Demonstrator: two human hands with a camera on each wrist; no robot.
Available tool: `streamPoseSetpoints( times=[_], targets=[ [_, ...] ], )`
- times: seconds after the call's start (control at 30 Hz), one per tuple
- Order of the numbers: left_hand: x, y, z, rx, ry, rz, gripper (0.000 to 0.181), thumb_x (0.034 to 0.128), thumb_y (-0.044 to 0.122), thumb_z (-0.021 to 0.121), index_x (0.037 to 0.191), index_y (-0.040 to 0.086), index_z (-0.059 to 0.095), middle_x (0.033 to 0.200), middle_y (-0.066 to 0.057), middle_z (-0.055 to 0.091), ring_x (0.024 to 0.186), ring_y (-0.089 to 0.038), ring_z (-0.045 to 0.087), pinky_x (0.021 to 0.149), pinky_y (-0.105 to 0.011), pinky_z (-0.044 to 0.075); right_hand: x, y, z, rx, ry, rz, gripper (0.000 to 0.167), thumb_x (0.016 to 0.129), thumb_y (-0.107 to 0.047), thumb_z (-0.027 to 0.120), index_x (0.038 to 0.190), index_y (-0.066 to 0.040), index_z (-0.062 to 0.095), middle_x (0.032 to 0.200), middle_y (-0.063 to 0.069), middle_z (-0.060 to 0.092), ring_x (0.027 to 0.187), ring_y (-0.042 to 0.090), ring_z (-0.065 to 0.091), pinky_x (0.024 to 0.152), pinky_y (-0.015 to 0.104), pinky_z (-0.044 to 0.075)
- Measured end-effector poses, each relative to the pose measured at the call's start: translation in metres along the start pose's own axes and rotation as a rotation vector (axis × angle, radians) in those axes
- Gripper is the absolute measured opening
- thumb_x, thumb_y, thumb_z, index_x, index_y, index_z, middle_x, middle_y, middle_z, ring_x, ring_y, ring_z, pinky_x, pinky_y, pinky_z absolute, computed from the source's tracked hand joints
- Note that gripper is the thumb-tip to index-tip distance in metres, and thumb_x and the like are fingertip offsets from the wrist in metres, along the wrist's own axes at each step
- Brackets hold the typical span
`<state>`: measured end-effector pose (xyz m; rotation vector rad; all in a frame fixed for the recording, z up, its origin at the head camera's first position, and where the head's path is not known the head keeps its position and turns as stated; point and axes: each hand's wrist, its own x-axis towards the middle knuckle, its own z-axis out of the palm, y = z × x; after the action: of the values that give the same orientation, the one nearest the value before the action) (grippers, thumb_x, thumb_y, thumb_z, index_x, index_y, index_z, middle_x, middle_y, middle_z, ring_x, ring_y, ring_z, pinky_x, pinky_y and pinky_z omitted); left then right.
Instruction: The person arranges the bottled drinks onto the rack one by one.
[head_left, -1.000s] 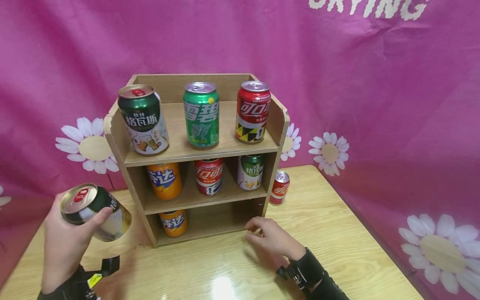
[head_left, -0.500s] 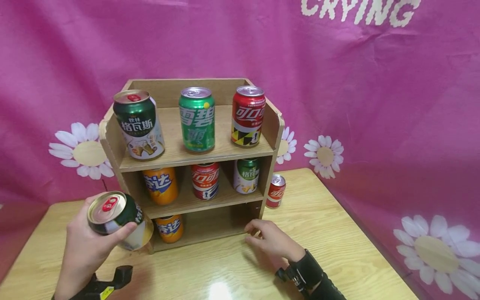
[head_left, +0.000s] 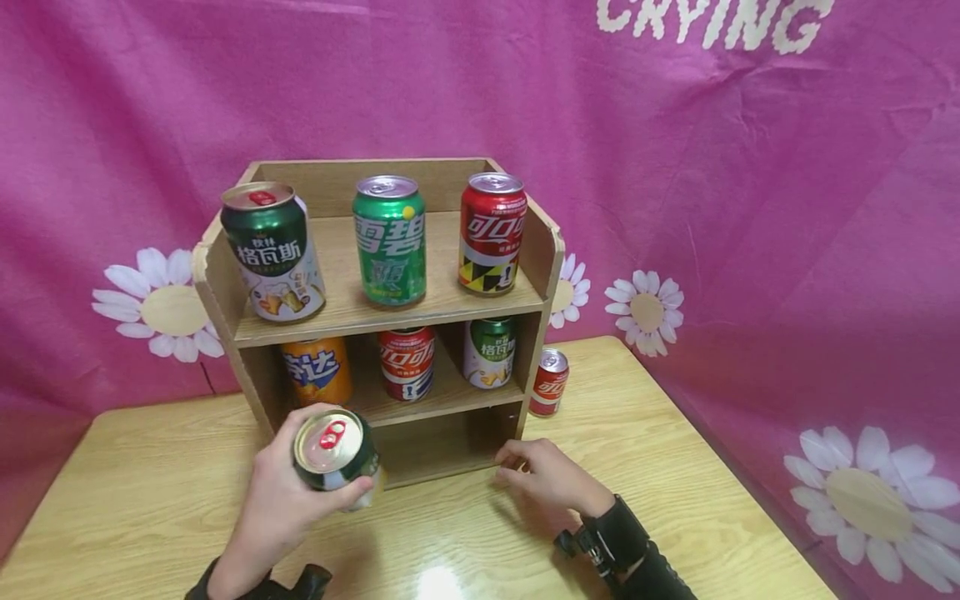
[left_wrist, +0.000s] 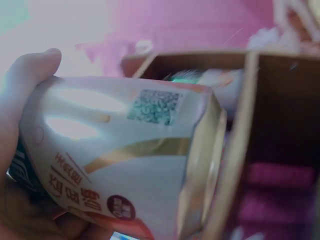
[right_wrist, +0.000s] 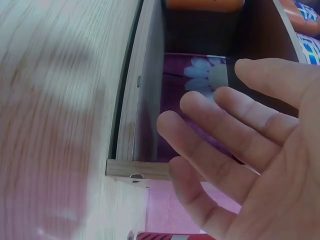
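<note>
My left hand (head_left: 281, 496) grips a green and white drink can (head_left: 337, 454) with a gold top and red tab. It holds the can, slightly tilted, in front of the lower left part of the wooden shelf (head_left: 390, 325). In the left wrist view the can's white side (left_wrist: 115, 150) fills the middle, with the shelf's boards just past its base. My right hand (head_left: 551, 475) lies by the shelf's lower right corner, holding nothing. Its fingers (right_wrist: 215, 165) are loosely bent in the right wrist view. The orange can on the bottom level is hidden in the head view.
On the top level stand a green-white can (head_left: 273, 254), a green can (head_left: 390, 242) and a red can (head_left: 491, 233). The middle level has an orange can (head_left: 318, 371), a red can (head_left: 407, 362) and a green-white can (head_left: 489, 352). Another red can (head_left: 550, 383) stands right of the shelf.
My left hand has carried the green and white can rightward, from left of the shelf to in front of its bottom level, covering the orange can there. The right hand has stayed nearly still.
</note>
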<state>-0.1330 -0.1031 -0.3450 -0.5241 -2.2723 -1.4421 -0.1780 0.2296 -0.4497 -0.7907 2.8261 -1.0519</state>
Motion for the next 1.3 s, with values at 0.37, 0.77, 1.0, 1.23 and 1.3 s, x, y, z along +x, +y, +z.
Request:
streamPoseSetpoints(
  times=[0.37,0.77,1.0,1.23,1.3],
  targets=[
    [-0.004,-0.021,0.062,-0.052,-0.236,-0.129,0.074,0.0547,0.027,0.092,0.118,0.015,0.056,0.097,0.005,0.065,0.089,-0.014,0.06,0.078,-0.037,0.044,0.001,0.005,-0.002,-0.011,-0.01,0.019,0.01,0.091,-0.013,0.063,0.097,-0.006,0.066,0.081,-0.006,0.065,0.074,0.004,0.058,0.065,0.023,0.048],
    [-0.005,-0.056,0.102,-0.041,-0.307,-0.185,0.074,0.0589,0.028,0.091,0.12,0.01,0.053,0.101,0.001,0.064,0.091,-0.014,0.061,0.078,-0.035,0.049,0.002,0.01,-0.004,-0.013,-0.003,0.048,0.011,0.091,-0.016,0.064,0.095,-0.006,0.067,0.08,-0.009,0.064,0.074,0.005,0.059,0.063,0.023,0.048],
    [0.002,-0.071,0.109,-0.017,-0.311,-0.197,0.078,0.0614,0.025,0.089,0.125,0.002,0.05,0.106,-0.006,0.063,0.096,-0.021,0.061,0.081,-0.04,0.049,0.0,0.009,-0.004,-0.01,0.012,0.04,0.008,0.09,-0.014,0.064,0.094,-0.007,0.067,0.079,-0.008,0.064,0.074,0.005,0.059,0.063,0.023,0.047],
    [0.014,-0.081,0.113,-0.033,-0.305,-0.271,0.073,0.0655,0.023,0.087,0.125,0.002,0.051,0.106,-0.007,0.063,0.095,-0.023,0.062,0.082,-0.04,0.05,0.0,0.01,-0.005,-0.018,0.013,0.033,0.01,0.091,-0.019,0.063,0.094,-0.011,0.067,0.08,-0.01,0.064,0.074,0.004,0.06,0.064,0.023,0.049],
    [0.017,-0.083,0.114,-0.031,-0.3,-0.285,0.068,0.0675,0.022,0.086,0.123,0.002,0.052,0.104,-0.008,0.064,0.094,-0.023,0.062,0.081,-0.039,0.051,0.0,0.01,-0.005,-0.01,0.009,0.037,0.011,0.091,-0.02,0.063,0.094,-0.01,0.067,0.08,-0.01,0.064,0.074,0.004,0.06,0.063,0.023,0.048]
  ],
)
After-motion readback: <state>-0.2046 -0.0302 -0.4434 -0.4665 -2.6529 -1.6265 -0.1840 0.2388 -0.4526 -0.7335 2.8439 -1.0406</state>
